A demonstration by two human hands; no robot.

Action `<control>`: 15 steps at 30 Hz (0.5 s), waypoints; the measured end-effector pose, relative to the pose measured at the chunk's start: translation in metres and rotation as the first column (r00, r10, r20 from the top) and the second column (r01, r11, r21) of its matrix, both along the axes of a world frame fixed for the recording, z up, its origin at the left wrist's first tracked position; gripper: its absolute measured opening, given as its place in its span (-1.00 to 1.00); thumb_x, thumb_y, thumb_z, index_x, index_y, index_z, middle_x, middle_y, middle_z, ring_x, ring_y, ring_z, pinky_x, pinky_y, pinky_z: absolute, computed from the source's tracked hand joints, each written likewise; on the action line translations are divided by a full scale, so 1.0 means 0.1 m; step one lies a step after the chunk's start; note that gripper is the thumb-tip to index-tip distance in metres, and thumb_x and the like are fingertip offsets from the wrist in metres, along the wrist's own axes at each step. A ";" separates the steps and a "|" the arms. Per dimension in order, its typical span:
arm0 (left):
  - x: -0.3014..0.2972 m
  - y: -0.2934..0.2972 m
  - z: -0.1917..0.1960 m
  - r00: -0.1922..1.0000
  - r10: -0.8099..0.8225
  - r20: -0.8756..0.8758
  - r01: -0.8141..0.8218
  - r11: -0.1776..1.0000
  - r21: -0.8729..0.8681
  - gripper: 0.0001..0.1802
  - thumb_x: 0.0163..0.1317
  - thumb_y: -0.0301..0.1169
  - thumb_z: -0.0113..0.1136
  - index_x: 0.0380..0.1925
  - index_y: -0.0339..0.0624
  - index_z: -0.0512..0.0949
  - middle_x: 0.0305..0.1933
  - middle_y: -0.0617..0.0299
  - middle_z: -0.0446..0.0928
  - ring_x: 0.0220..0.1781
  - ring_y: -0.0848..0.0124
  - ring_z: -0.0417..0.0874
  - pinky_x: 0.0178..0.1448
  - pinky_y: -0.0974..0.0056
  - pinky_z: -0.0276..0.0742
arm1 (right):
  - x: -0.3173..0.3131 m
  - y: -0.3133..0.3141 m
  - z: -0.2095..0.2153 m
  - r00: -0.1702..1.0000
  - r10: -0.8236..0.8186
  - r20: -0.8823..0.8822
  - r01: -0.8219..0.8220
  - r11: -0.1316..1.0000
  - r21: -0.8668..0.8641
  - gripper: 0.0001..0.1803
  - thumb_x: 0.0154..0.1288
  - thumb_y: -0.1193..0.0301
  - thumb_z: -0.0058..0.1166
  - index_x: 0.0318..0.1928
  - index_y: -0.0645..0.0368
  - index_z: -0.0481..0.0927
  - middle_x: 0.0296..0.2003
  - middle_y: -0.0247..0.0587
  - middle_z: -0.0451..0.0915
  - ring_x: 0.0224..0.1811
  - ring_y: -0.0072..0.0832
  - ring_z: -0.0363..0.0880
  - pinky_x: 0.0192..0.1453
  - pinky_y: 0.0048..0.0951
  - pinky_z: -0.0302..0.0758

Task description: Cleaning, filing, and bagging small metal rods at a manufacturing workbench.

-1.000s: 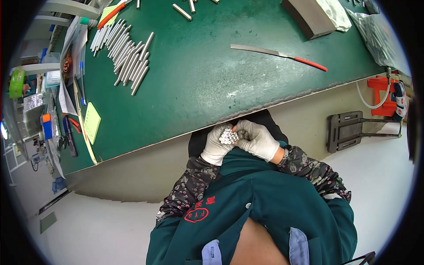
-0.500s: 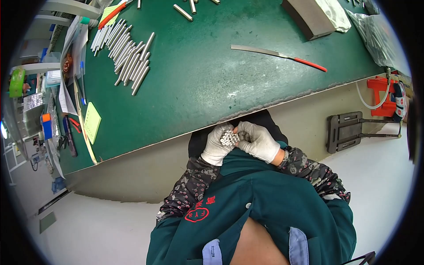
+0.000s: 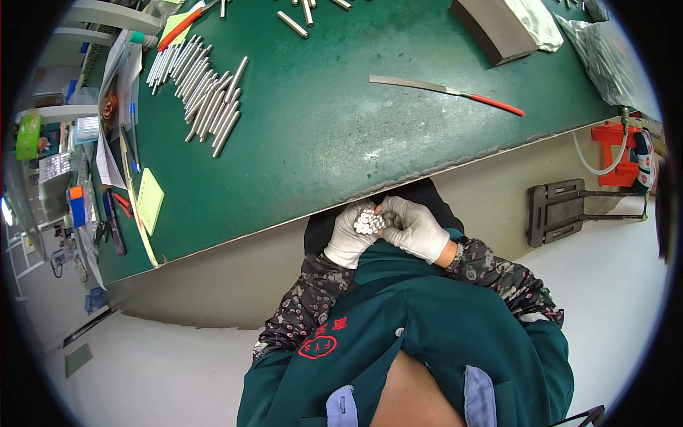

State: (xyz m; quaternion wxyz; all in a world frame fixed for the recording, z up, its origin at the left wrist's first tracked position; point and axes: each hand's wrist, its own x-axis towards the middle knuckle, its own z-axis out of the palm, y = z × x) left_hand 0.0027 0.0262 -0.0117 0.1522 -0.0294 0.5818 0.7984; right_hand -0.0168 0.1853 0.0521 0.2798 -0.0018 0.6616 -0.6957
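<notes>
Just below the near edge of the green table, I hold a bundle of short silvery metal rods (image 3: 368, 222) in front of my lap, with their round ends facing up. My left hand (image 3: 346, 240), in a white glove with bare fingertips, is wrapped round the bundle's left side. From the right, my gloved right hand (image 3: 418, 229) is closed with its thumb and fingertips pressed against the bundle. Its lower fingers are partly hidden. Similar metal rods (image 3: 213, 107) lie in a slanting row on the table's left part.
On the table (image 3: 299, 142) lie a flat file (image 3: 448, 91) with a red handle, a dark block (image 3: 491, 32), a plastic bag of rods (image 3: 605, 64), a few loose rods (image 3: 293, 24) and yellow notes (image 3: 149, 201). A folded black trolley (image 3: 556, 212) stands at the right.
Both hands stay at the bundle, nearly in place. The right fingers have shifted slightly against it, and the rod ends look more evenly grouped. The table view has shifted a little.
</notes>
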 end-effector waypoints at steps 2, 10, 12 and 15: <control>0.00 0.00 -0.01 1.000 -0.003 -0.021 0.003 1.000 -0.003 -0.60 -0.16 -0.60 0.36 -0.26 -0.14 0.46 -0.33 0.40 0.46 -0.32 0.59 0.48 -0.24 0.48 0.44 | 0.01 0.00 0.00 1.000 0.002 -0.019 -0.002 1.000 0.016 -0.70 0.01 0.64 0.13 -0.18 0.24 0.42 -0.59 -0.51 0.27 -0.57 -0.77 0.17 -0.51 -0.70 0.20; 0.06 -0.04 -0.18 0.997 0.001 0.074 -0.007 0.997 0.079 -0.56 -0.19 -0.66 0.34 -0.25 -0.15 0.45 -0.33 0.37 0.47 -0.33 0.59 0.49 -0.26 0.48 0.46 | 0.02 0.03 -0.09 0.992 0.081 -0.100 -0.075 0.995 0.065 -0.71 0.05 0.63 0.09 -0.16 0.28 0.41 -0.50 -0.42 0.38 -0.47 -0.74 0.30 -0.40 -0.67 0.31; 0.05 -0.02 -0.15 0.998 0.018 0.056 -0.020 0.999 0.038 -0.58 -0.18 -0.66 0.33 -0.26 -0.15 0.45 -0.34 0.37 0.46 -0.33 0.58 0.49 -0.26 0.47 0.46 | 0.01 0.05 -0.07 0.992 0.100 -0.075 -0.095 0.993 0.072 -0.71 0.07 0.63 0.09 -0.16 0.28 0.41 -0.49 -0.40 0.40 -0.45 -0.74 0.32 -0.38 -0.67 0.32; 0.01 -0.01 -0.05 0.991 -0.038 -0.132 0.016 0.986 -0.168 -0.60 -0.16 -0.65 0.31 -0.26 -0.15 0.45 -0.33 0.37 0.46 -0.32 0.58 0.47 -0.25 0.46 0.44 | -0.04 0.08 0.03 0.989 0.136 -0.050 -0.133 0.989 0.059 -0.74 0.12 0.57 0.06 -0.14 0.28 0.41 -0.48 -0.40 0.41 -0.46 -0.74 0.32 -0.38 -0.66 0.33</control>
